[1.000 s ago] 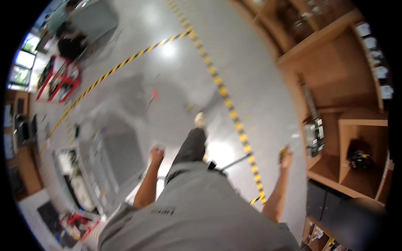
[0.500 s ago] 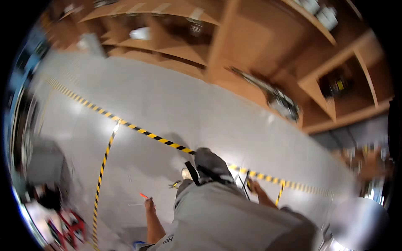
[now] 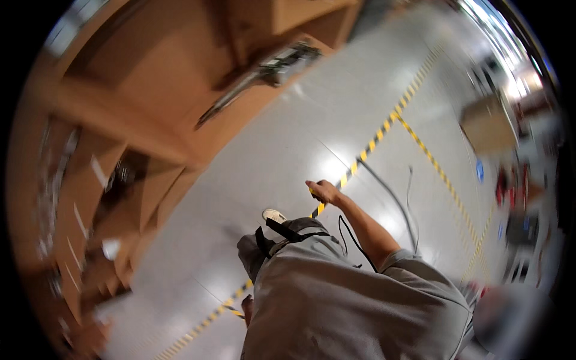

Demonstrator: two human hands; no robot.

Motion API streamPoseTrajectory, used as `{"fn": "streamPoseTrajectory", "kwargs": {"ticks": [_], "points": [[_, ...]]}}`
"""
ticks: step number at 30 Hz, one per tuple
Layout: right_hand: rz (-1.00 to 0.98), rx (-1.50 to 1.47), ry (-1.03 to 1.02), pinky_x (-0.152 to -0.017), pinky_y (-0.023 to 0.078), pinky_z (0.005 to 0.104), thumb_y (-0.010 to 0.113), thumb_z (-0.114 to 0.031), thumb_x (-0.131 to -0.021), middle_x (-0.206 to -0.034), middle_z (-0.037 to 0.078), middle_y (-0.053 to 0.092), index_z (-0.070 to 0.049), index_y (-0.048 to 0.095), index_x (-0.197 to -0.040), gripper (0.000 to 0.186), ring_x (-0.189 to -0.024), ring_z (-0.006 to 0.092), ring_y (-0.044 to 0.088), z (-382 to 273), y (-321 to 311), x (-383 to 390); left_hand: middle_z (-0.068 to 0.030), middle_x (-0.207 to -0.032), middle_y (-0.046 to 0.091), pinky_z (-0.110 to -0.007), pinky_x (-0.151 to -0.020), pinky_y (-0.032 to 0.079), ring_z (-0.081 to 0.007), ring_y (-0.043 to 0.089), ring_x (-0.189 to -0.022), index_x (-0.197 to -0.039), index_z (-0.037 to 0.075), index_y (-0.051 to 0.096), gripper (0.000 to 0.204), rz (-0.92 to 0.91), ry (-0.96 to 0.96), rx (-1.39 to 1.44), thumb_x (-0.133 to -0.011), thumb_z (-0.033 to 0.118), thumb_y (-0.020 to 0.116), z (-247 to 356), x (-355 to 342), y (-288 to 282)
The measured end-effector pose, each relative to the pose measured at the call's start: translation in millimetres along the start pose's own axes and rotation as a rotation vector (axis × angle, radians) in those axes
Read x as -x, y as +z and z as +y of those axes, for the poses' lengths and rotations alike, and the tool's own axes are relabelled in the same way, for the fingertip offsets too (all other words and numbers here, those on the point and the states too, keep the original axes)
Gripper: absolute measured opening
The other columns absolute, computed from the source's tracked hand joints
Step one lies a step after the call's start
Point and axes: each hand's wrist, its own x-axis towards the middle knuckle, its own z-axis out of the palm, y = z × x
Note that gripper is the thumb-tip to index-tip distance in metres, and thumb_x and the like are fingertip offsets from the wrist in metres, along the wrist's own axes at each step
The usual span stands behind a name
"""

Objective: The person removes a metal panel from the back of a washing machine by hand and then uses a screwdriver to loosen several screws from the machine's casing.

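My right hand (image 3: 321,191) is in front of my body above the floor, closed around a small yellow object (image 3: 312,191); its exact kind is unclear. My left hand (image 3: 246,308) shows only partly at the left side of my grey shirt, its fingers hidden and blurred. Below me a white shoe (image 3: 273,216) stands beside yellow-and-black floor tape (image 3: 377,138). A black cord (image 3: 342,231) loops beside my waist, and a longer dark cable (image 3: 390,192) runs over the floor to the right of my hand.
Wooden shelving (image 3: 114,108) with compartments fills the left, holding a long metal assembly (image 3: 282,66) near its lower front and other small items. To the right are a cardboard box (image 3: 486,123), red equipment (image 3: 511,186), a dark bin (image 3: 521,229) and blurred clutter.
The view has swung sharply, so the shelving has crossed from the right to the left of the picture. My right hand has come forward; my left has mostly disappeared behind my body.
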Motion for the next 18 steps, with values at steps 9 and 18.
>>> {"fn": "streamPoseTrajectory", "kwargs": {"ticks": [9, 18], "points": [[0.785, -0.8, 0.454, -0.039, 0.033, 0.033, 0.041, -0.056, -0.09, -0.046, 0.005, 0.044, -0.009, 0.047, -0.053, 0.061, -0.038, 0.0163, 0.041, 194, 132, 187, 0.001, -0.077, 0.05, -0.037, -0.069, 0.042, -0.0124, 0.047, -0.071, -0.103, 0.014, 0.055, 0.018, -0.199, 0.154, -0.63, -0.088, 0.023, 0.056, 319, -102, -99], [0.933, -1.422, 1.136, -0.04, 0.032, 0.0364, 0.042, -0.053, -0.088, -0.049, 0.008, 0.044, -0.007, 0.049, -0.061, 0.054, -0.039, 0.0201, 0.041, 214, 542, 373, 0.0014, -0.076, 0.051, -0.033, -0.065, 0.042, -0.0109, 0.048, -0.068, -0.1, 0.013, 0.052, 0.016, -0.298, 0.239, -1.186, -0.088, 0.022, 0.056, 488, -128, 40]]}}
